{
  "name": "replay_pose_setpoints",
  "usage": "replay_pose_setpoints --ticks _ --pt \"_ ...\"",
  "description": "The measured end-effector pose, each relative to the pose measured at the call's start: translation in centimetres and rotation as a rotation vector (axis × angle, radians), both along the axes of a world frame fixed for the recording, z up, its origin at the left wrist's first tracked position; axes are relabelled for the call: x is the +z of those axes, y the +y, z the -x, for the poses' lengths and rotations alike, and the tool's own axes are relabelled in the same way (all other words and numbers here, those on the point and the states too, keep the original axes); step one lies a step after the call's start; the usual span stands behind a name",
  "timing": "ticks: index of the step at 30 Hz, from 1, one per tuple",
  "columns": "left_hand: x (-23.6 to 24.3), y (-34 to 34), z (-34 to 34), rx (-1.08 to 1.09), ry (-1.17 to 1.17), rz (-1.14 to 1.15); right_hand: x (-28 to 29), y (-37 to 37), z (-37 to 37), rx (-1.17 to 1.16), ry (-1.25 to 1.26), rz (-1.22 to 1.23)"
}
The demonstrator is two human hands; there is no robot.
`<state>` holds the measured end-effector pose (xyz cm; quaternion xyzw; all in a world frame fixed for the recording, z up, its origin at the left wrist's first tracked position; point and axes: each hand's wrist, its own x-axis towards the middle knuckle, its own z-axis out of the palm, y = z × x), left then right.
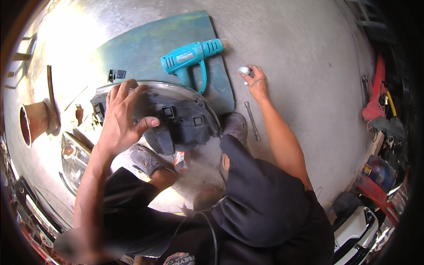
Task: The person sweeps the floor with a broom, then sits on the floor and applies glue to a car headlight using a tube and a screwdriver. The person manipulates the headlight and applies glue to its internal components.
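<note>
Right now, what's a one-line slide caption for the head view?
Left hand on a car headlight, right hand holding a small white object, teal heat gun lying beyond.

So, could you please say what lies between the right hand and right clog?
In the head view, the upper end of a metal wrench lies on the concrete floor between the right hand and right clog.

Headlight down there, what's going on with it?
The person's left hand is on the headlight, fingers over its upper edge. The right hand, off to the right, holds a small white item I can't identify. The heat gun lies on the board, and a metal rod lies on the floor.
</note>
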<state>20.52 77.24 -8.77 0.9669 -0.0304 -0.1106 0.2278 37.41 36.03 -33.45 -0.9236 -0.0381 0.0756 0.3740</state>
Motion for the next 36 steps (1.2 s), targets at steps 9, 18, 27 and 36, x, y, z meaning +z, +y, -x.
replay_pose_setpoints --ticks 9,18,27,36 --pt "-0.3 0.3 0.3 -0.016 -0.07 -0.007 17.9 9.3 2.1 0.551 -0.218 -0.21" --pt "-0.6 0.5 0.7 -0.008 -0.096 -0.01 24.9 16.9 4.2 1.099 -0.416 0.056" --pt "-1.2 0.7 1.0 -0.019 -0.156 -0.002 25.7 19.1 4.7 1.217 -0.581 0.249" --pt "-1.2 0.7 1.0 -0.017 -0.163 0.007 26.4 20.0 5.2 1.259 -0.726 0.31"
